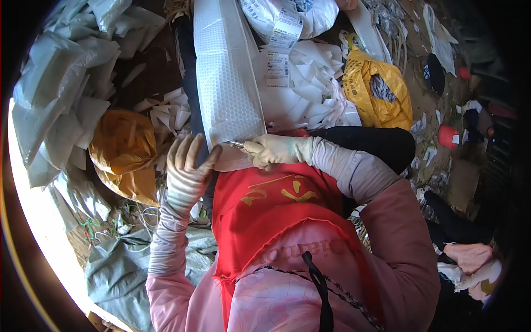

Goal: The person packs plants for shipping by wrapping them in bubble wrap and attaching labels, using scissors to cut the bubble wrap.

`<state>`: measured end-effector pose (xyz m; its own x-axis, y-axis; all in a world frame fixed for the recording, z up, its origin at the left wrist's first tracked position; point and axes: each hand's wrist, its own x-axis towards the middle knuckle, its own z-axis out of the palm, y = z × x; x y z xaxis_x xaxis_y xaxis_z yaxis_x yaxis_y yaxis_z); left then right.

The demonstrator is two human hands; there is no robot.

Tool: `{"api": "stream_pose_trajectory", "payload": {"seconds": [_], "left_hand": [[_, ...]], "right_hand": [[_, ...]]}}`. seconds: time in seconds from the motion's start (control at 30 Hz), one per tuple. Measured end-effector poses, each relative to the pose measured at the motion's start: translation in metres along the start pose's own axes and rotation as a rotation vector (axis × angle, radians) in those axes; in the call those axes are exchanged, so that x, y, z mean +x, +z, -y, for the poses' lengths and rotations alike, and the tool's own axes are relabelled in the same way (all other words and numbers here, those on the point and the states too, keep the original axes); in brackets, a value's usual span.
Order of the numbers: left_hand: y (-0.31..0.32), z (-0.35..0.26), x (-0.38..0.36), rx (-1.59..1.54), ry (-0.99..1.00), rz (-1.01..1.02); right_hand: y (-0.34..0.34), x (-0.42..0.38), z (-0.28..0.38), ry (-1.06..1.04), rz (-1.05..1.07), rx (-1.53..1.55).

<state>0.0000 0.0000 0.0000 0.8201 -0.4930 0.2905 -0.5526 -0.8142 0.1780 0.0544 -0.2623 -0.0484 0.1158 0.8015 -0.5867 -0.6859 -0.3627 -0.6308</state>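
Observation:
Across my lap and legs lies a long sheet of white bubble wrap (227, 83), its near end over the red apron (265, 193). My right hand (271, 151), in a pale glove, is closed around a small metal tool (237, 144) whose tip points left over the wrap's near end. Most of that tool is hidden in the fist, so its exact kind does not show. My left hand (189, 169), also gloved, is raised at the wrap's left edge with fingers spread. Nothing is in it.
Flat translucent plastic packs (55, 94) are heaped at the left. Beside them stands an orange bag (124, 149). White paper strips (310, 83), a labelled white parcel (287, 22) and a yellow bag (381, 91) lie ahead. A grey-green sheet (119, 271) is at lower left.

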Motion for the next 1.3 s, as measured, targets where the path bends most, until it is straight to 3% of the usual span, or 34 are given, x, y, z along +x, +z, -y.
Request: {"api": "stream_pose_trajectory", "payload": {"seconds": [0.07,0.1,0.17,0.2,0.27,0.3,0.33,0.37,0.4,0.43,0.5,0.6,0.7,0.87,1.0,1.07,1.13,1.17,1.23,1.3], "left_hand": [[0.035,0.008,0.013,-0.156,0.126,-0.056],[-0.014,0.019,-0.003,-0.065,0.156,0.126],[0.011,0.006,0.011,-0.1,0.211,0.112],[0.024,0.003,0.02,-0.116,0.243,0.088],[0.027,0.004,0.018,-0.171,0.281,0.06],[0.028,0.005,0.016,-0.205,0.282,0.028],[0.029,0.006,0.015,-0.262,0.264,-0.007],[0.03,0.007,0.016,-0.317,0.241,-0.037],[0.029,0.005,0.019,-0.341,0.209,-0.04],[0.027,0.003,0.022,-0.369,0.164,-0.043],[0.026,-0.002,0.027,-0.442,0.093,-0.037],[0.023,-0.012,0.031,-0.536,-0.037,-0.033],[0.02,-0.018,0.035,-0.593,-0.109,-0.051],[0.028,-0.025,0.033,-0.642,-0.216,-0.109],[0.029,-0.026,0.037,-0.622,-0.202,-0.068],[0.026,-0.027,0.043,-0.621,-0.184,-0.147],[0.014,-0.023,0.048,-0.607,-0.194,-0.218],[0.009,-0.019,0.047,-0.645,-0.237,-0.287],[-0.003,-0.005,0.043,-0.749,-0.345,-0.398],[-0.021,0.002,0.049,-0.855,-0.367,-0.491]], "right_hand": [[-0.008,-0.021,0.014,-0.04,-0.012,-0.231],[0.02,-0.01,0.015,-0.108,0.028,-0.409],[-0.004,-0.074,0.026,0.051,-0.135,-0.922],[-0.016,-0.113,0.04,0.203,-0.216,-0.911],[-0.021,-0.167,0.052,0.326,-0.489,-1.008],[-0.029,-0.19,0.056,0.403,-0.656,-0.832],[-0.042,-0.21,0.043,0.352,-0.899,-0.965],[-0.056,-0.217,0.025,0.484,-1.252,-1.419],[-0.055,-0.221,0.03,0.538,-1.411,-1.593],[-0.057,-0.219,0.027,0.174,-1.547,-1.723],[-0.053,-0.189,0.031,-0.373,-1.427,-1.291],[0.007,-0.109,0.038,-0.701,-0.994,-1.086],[0.051,-0.039,0.031,-0.741,-0.81,-0.883],[0.069,-0.001,0.031,-0.723,-0.929,-0.916],[0.074,-0.004,0.034,-0.749,-0.898,-0.92],[0.074,-0.011,0.035,-0.805,-0.866,-0.9],[0.061,-0.035,0.038,-0.985,-0.59,-0.609],[0.058,-0.065,0.048,-0.968,-0.441,-0.387],[0.031,-0.136,0.051,-0.597,-0.238,0.034],[-0.031,-0.175,0.014,-0.233,-0.68,-0.536]]}}
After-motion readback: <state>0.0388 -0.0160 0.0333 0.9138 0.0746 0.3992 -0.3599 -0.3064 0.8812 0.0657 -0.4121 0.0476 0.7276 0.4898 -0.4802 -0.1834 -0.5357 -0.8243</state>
